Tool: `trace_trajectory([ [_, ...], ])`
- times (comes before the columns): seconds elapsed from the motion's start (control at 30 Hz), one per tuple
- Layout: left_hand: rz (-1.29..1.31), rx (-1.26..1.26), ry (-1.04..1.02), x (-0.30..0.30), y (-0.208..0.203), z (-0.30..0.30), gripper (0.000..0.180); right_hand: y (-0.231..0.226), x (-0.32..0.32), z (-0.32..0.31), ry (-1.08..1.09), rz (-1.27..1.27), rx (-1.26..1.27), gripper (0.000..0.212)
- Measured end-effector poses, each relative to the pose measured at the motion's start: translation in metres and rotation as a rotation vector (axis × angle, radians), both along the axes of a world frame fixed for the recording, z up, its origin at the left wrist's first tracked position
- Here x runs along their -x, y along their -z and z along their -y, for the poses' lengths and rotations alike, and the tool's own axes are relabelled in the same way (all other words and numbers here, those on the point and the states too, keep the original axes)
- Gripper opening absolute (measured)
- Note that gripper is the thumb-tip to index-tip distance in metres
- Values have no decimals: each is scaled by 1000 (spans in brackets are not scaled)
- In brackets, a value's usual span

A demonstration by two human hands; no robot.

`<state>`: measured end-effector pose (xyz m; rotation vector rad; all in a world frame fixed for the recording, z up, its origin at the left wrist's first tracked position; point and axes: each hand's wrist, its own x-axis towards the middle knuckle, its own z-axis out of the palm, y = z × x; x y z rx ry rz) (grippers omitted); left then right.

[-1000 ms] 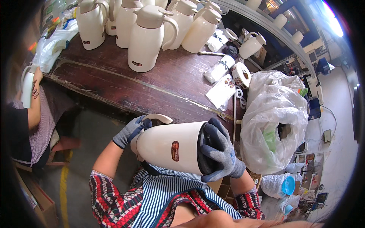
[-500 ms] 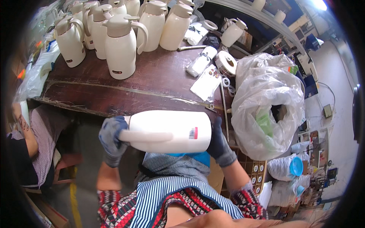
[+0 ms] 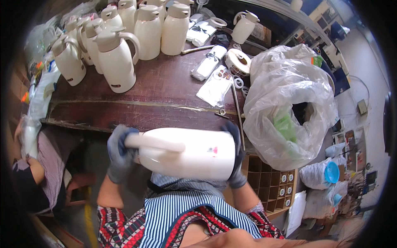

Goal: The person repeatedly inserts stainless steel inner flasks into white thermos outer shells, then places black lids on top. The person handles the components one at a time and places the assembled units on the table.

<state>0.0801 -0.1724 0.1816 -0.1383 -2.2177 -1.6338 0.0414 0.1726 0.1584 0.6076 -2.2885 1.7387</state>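
A white vacuum jug (image 3: 192, 159) lies sideways in front of my body, off the table's near edge, its handle turned up toward me. In a blue-grey glove, my left hand (image 3: 120, 153) grips the jug's top end by the lid and handle. Against the base at the other end presses my gloved right hand (image 3: 237, 159), partly hidden behind it. A small label with red on the jug's side is blurred. More jugs stand upright on the table; the nearest is a white one with a beige lid (image 3: 117, 64).
The dark red table (image 3: 157, 87) holds a roll of labels (image 3: 238, 62), wrapped white packets (image 3: 209, 62), rings and a thin rod. A large clear plastic bag (image 3: 289, 107) bulges at the right. Below it sits a divided cardboard box (image 3: 264, 182). At the left is another person's arm (image 3: 36, 171).
The jug has moved slightly lower and nearer to me, with both hands still on it. My view has shifted, so the table things appear further left. The person at the left has moved an arm.
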Motion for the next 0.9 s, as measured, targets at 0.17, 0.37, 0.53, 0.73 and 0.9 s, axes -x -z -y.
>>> trace_trajectory([
  [0.17, -287, 309, -11, 4, -7, -13, 23, -13, -2, -11, 138, 490, 206, 79],
  [0.37, -607, 580, 165, -19, -16, -34, 18, 45, 7, -52, -127, 658, 384, 74],
  [0.53, -177, 259, -20, -1, -21, -40, 19, 31, -19, -32, 8, 346, 620, 85],
  [0.73, -512, 723, 142, 2, -27, -39, 28, 38, -8, -58, -78, 848, 522, 100],
  [0.9, 4, 121, 45, 7, 14, -38, 34, 32, -24, -36, -12, 219, 378, 93],
])
